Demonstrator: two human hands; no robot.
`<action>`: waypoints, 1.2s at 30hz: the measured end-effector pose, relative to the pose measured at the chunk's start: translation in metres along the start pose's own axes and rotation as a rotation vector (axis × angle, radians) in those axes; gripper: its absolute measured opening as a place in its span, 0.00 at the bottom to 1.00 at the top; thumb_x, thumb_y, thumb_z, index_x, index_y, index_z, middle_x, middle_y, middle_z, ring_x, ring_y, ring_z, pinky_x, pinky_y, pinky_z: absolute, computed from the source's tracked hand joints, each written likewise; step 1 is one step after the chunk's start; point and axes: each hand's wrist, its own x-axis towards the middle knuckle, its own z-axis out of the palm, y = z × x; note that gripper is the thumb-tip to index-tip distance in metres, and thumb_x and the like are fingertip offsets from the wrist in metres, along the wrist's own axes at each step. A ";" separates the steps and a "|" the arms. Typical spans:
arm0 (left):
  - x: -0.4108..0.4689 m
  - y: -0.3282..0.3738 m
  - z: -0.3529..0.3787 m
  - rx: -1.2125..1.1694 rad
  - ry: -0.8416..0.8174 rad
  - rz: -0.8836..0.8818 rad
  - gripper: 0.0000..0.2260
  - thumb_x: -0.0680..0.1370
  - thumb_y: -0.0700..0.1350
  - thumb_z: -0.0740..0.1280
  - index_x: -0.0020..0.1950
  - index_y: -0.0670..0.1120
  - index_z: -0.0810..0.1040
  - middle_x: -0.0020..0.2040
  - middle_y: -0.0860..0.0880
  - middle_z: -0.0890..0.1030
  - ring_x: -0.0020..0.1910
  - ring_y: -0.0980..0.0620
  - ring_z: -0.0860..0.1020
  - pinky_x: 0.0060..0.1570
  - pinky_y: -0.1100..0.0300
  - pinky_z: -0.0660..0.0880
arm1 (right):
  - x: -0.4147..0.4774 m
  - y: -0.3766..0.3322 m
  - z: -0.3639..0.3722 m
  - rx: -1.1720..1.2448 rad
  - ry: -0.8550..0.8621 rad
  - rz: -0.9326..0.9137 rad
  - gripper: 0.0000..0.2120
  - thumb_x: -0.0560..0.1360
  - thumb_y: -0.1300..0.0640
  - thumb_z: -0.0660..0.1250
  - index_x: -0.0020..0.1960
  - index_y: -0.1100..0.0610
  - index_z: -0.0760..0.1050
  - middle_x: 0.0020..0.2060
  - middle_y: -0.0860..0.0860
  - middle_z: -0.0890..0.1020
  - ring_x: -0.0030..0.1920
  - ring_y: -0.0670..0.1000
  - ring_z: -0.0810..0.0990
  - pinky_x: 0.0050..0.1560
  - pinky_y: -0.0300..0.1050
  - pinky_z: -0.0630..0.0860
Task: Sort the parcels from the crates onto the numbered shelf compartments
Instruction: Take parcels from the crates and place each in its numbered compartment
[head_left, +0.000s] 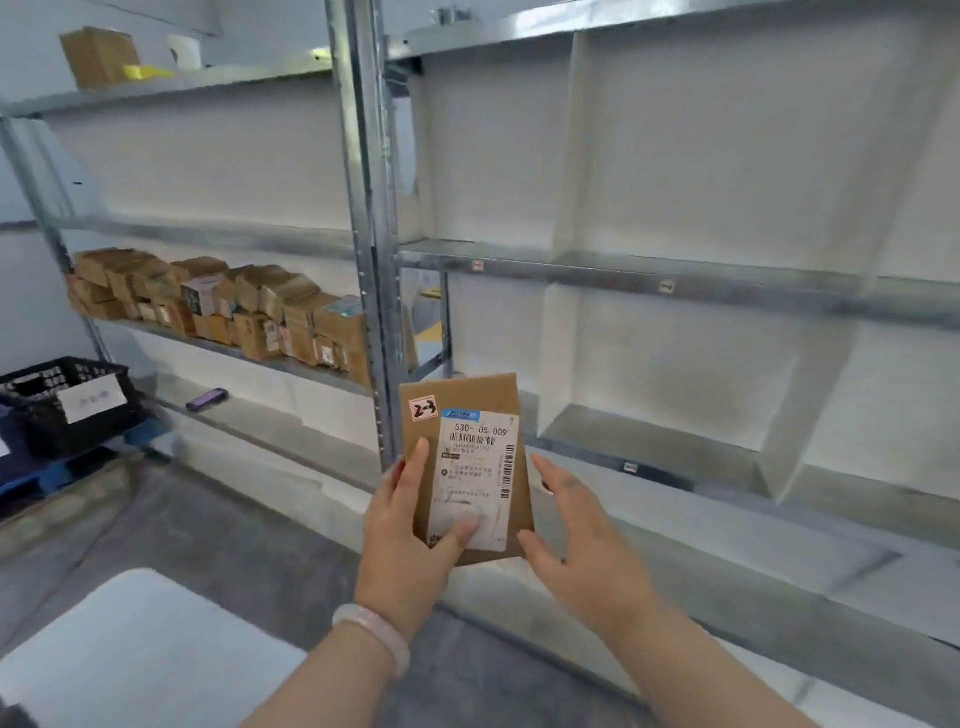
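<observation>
A flat brown cardboard parcel (467, 410) stands upright in front of me, with a white shipping label and a small sticker marked "2-3". My left hand (410, 525) grips its lower left, thumb pressed on the label. Just to the parcel's right is my right hand (576, 540), fingers spread, at or very near the parcel's right edge without closing on it. Behind it stands the metal shelf (649, 273) with white dividers forming bare compartments, small tags on the front rails.
A grey upright post (371, 234) separates two shelf bays. The left bay holds several stacked brown boxes (223, 306). A black crate (67, 400) with a white label sits low at the left, on a blue pallet. A dark phone (207, 399) lies on the lowest shelf.
</observation>
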 end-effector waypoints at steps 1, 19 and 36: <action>0.003 0.005 0.024 0.006 -0.033 0.004 0.42 0.71 0.50 0.77 0.69 0.79 0.52 0.72 0.54 0.65 0.71 0.52 0.66 0.69 0.51 0.70 | -0.004 0.018 -0.017 -0.047 0.011 0.014 0.35 0.76 0.46 0.66 0.70 0.29 0.45 0.73 0.35 0.59 0.72 0.38 0.58 0.71 0.41 0.62; 0.000 0.122 0.365 -0.115 -0.535 0.196 0.43 0.73 0.55 0.74 0.69 0.80 0.45 0.70 0.58 0.61 0.71 0.53 0.62 0.71 0.50 0.67 | -0.093 0.251 -0.223 -0.386 0.213 0.475 0.36 0.77 0.43 0.64 0.76 0.38 0.46 0.76 0.38 0.53 0.75 0.42 0.52 0.72 0.42 0.59; 0.063 0.123 0.594 -0.290 -0.767 0.346 0.40 0.75 0.53 0.73 0.76 0.69 0.50 0.71 0.54 0.64 0.71 0.55 0.65 0.61 0.71 0.70 | -0.045 0.401 -0.277 -0.535 0.209 0.723 0.35 0.75 0.39 0.61 0.76 0.39 0.47 0.76 0.44 0.59 0.73 0.49 0.63 0.69 0.47 0.65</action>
